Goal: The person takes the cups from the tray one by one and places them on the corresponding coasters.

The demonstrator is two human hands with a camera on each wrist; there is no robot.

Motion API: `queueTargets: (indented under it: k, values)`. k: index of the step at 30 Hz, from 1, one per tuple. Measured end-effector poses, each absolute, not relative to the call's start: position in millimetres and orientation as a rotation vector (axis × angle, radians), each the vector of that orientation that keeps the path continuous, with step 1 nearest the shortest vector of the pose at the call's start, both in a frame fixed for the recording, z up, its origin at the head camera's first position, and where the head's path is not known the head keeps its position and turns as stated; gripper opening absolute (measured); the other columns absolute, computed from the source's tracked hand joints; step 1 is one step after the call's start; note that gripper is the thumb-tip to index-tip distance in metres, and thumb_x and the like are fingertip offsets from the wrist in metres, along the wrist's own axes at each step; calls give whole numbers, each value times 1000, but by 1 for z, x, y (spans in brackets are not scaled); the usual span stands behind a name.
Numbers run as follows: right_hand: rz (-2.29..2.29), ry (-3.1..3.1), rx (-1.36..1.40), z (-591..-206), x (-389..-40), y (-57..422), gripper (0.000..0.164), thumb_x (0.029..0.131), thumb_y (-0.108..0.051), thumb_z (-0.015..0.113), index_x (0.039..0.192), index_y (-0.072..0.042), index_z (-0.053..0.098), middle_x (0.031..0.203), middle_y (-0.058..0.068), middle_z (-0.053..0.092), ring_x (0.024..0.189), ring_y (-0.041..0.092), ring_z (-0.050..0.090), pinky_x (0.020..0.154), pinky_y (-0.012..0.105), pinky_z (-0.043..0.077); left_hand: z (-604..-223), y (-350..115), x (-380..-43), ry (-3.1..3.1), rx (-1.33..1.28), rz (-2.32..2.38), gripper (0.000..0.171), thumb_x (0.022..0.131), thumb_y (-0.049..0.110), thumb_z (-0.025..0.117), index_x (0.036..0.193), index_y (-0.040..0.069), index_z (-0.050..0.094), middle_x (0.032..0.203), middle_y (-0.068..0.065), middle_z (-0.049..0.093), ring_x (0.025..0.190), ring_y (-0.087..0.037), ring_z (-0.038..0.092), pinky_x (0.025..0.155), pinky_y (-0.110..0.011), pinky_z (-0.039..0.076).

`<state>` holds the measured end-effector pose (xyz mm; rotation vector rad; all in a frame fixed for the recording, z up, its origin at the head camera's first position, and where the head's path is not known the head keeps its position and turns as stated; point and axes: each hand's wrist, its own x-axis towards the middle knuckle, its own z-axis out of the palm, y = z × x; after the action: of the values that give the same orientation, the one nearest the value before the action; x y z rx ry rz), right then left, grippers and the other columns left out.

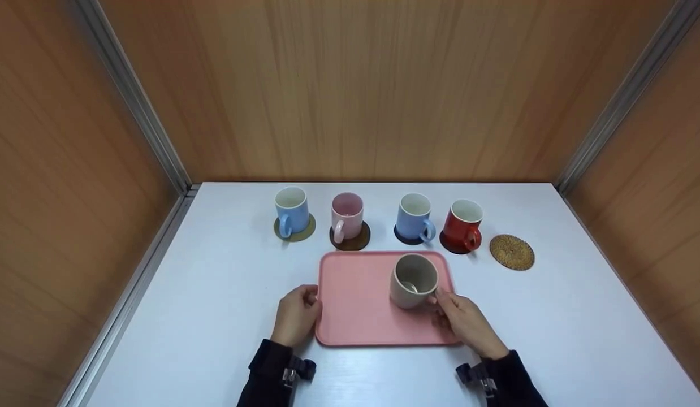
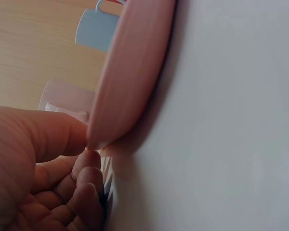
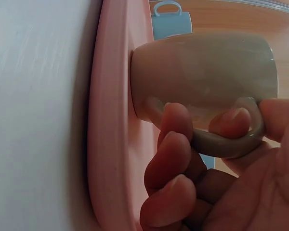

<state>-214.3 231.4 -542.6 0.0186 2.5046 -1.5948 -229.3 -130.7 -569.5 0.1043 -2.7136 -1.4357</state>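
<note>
A grey-beige mug (image 1: pixel 406 291) stands upright on the right part of a pink tray (image 1: pixel 355 316). My right hand (image 1: pixel 466 322) holds the mug by its handle (image 3: pixel 231 144); in the right wrist view one finger passes through the loop and the thumb lies at its top. At the tray's left edge is my left hand (image 1: pixel 296 316). In the left wrist view its thumb (image 2: pixel 58 132) meets the rim, with curled fingers just below, so it pinches the tray's edge.
Behind the tray stand a blue mug (image 1: pixel 293 213), a pink mug (image 1: pixel 348 213), another blue mug (image 1: pixel 412 217) and a red mug (image 1: pixel 460 226), each on a round coaster. A woven coaster (image 1: pixel 512 252) lies bare at right. Wooden panels (image 1: pixel 350 90) enclose the white table (image 1: pixel 214 271).
</note>
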Motion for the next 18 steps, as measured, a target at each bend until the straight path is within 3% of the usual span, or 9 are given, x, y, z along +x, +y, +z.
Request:
queueTargets:
  k: [7,12,18]
  values:
    - [-1603,2460,-28,-541,-213,232,58,115,-47,41,80,-4,57,75,6,61,67,18,54,59,26,40,-569,-131,-228,-2719,108,-1430,36,93,6,68,128,-4,71,93,-4,70,82,-13,60,73,-25,49]
    - [-1642,2403,-77,-543,-213,233,59,115,-45,41,85,2,59,83,13,69,68,17,58,58,25,44,-569,-131,-228,-2723,105,-1406,36,94,7,68,127,-4,71,94,-4,71,84,-14,60,75,-25,49]
    - [-1630,2389,-74,-544,-212,234,62,114,-50,40,87,1,62,89,14,72,71,17,60,61,27,49,-568,-130,-229,-2718,104,-1413,36,93,7,68,127,-4,72,94,-4,71,85,-14,61,76,-27,50]
